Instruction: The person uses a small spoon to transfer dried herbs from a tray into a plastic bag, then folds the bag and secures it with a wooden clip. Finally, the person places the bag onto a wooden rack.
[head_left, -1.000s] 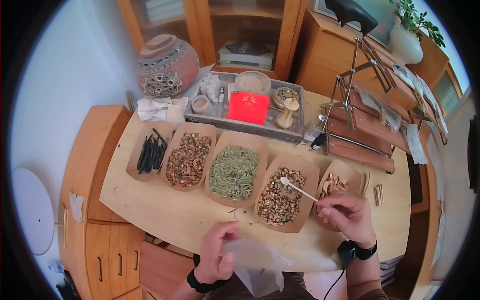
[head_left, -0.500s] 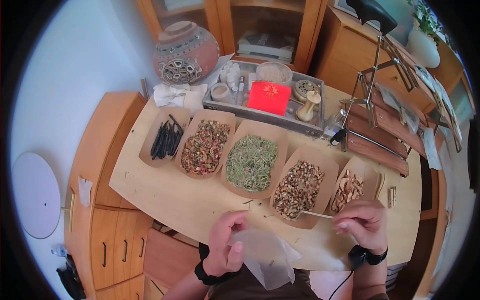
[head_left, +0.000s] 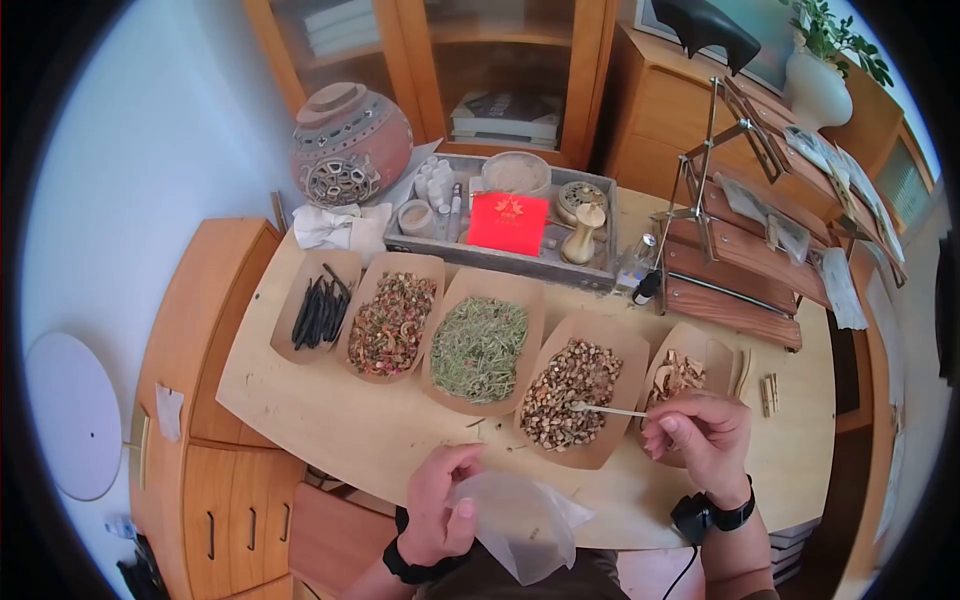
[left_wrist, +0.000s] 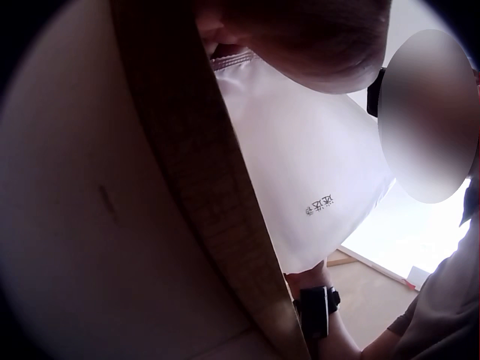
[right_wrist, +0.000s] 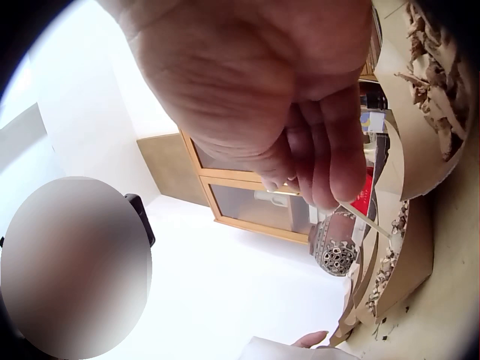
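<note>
My right hand (head_left: 700, 435) pinches the handle end of a small, thin pale spoon (head_left: 615, 411). The spoon's bowl end is at the brown chopped dried pieces (head_left: 560, 385) in the fourth paper tray (head_left: 592, 455). In the right wrist view, the spoon's handle (right_wrist: 364, 217) slants from the fingertips toward that tray. Near the table's front edge, my left hand (head_left: 440, 505) holds a translucent plastic bag (head_left: 525, 530) between thumb and fingers. The left wrist view shows small dark print on the bag (left_wrist: 285, 157), with its top under the hand.
Other paper trays hold dark pods (head_left: 320, 312), reddish flower bits (head_left: 390, 325), green stalks (head_left: 480, 350) and pale brown shavings (head_left: 678, 375). Behind stands a grey wooden tray (head_left: 500, 270) with a red packet (head_left: 507, 222). A folding wooden rack (head_left: 730, 300) stands at right.
The spoon's bowl end moved toward me into the near end of the chopped pieces, then back toward their middle. The left hand keeps holding the bag. The head view shifted and returned.
</note>
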